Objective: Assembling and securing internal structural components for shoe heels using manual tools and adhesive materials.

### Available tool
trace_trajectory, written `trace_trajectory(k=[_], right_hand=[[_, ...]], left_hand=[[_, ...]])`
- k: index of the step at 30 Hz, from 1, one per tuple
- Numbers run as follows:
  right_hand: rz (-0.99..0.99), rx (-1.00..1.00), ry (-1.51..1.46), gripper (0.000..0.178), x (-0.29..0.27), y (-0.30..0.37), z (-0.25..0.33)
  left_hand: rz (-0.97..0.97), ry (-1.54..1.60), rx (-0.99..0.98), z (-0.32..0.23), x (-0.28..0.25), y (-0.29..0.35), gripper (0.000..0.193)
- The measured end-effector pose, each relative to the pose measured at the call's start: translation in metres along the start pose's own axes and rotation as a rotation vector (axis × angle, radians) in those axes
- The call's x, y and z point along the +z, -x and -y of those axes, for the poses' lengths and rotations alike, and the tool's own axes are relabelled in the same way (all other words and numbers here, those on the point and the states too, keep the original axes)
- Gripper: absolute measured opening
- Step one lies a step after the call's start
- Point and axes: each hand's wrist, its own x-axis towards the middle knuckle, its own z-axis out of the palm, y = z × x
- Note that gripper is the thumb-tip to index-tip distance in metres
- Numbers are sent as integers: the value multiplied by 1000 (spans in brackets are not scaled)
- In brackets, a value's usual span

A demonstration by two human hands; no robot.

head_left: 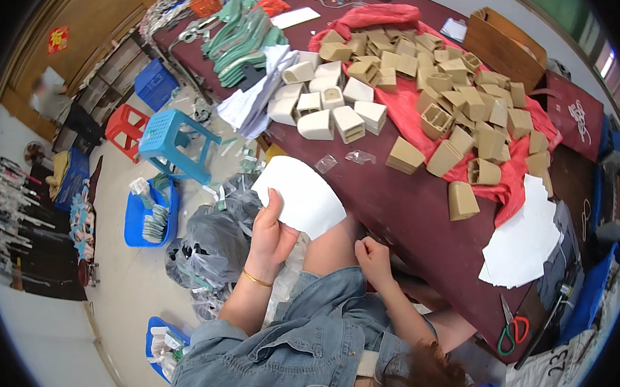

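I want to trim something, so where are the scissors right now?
In the head view, the scissors lie at the lower right, on the maroon tabletop near its edge, below the white sheets.

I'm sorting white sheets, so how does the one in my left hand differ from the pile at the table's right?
The sheet is held up in the left hand; the pile lies on the table. The sheet has a smooth, curved outline; the pile's is jagged. Both are white.

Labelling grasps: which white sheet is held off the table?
The curved-edged white sheet in the left hand; the pile of white sheets at right rests on the maroon table.
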Motion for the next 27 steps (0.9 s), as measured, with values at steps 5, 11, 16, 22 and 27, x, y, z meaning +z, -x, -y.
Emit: trace_trajectory(k=[5, 11, 16, 22, 27], right_hand=[[44, -4, 267, 57, 35, 9, -98], [358, 1013, -870, 74, 26, 32, -110], [104, 415, -387, 48, 25, -16, -61], [196, -6, -410, 28, 14, -20, 18], [14, -192, 123, 39, 36, 35, -108]], left_hand=[[-8, 53, 57, -13, -7, 3, 50], [-188, 23, 196, -21, -14, 3, 48], [-202, 27, 180, -22, -18, -2, 46], [-245, 12, 243, -22, -14, -4, 47], [-211, 57, 210, -18, -11, -9, 47]])
